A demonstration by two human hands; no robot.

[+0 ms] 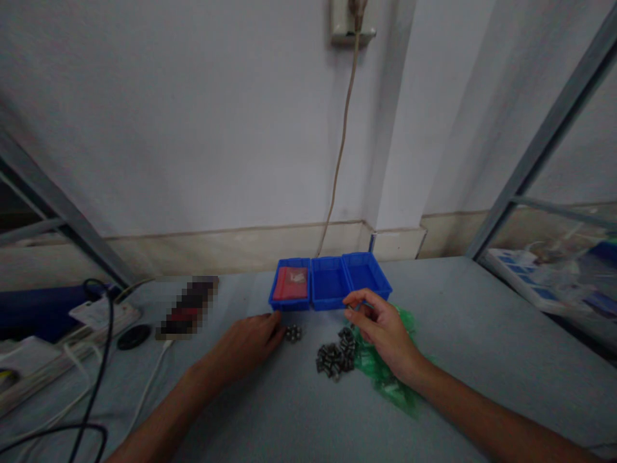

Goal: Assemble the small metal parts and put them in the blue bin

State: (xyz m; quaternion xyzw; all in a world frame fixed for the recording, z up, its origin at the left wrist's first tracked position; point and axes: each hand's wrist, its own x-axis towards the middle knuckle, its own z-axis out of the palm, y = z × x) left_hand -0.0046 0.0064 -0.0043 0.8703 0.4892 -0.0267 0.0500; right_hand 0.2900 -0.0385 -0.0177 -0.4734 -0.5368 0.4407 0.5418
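Note:
My left hand (253,339) lies on the table, its fingers loosely bent and holding nothing that shows. Beside its fingertips is a small tight group of metal pieces (293,333). My right hand (383,326) is raised a little above the table, thumb and fingers pinched together at the front of the blue bins. Whatever is in the pinch is too small and dark to name. Below and left of it lies a larger heap of small cylindrical metal parts (332,357). A crumpled green plastic bag (398,389) lies partly under my right hand and wrist.
Three blue bins stand side by side: the left bin (274,297) with a red packet (290,283), the middle bin (330,302) and the right bin (366,273). Leftward are a blurred-out phone-like object (187,308), a black disc (134,336), cables and a power strip (116,316).

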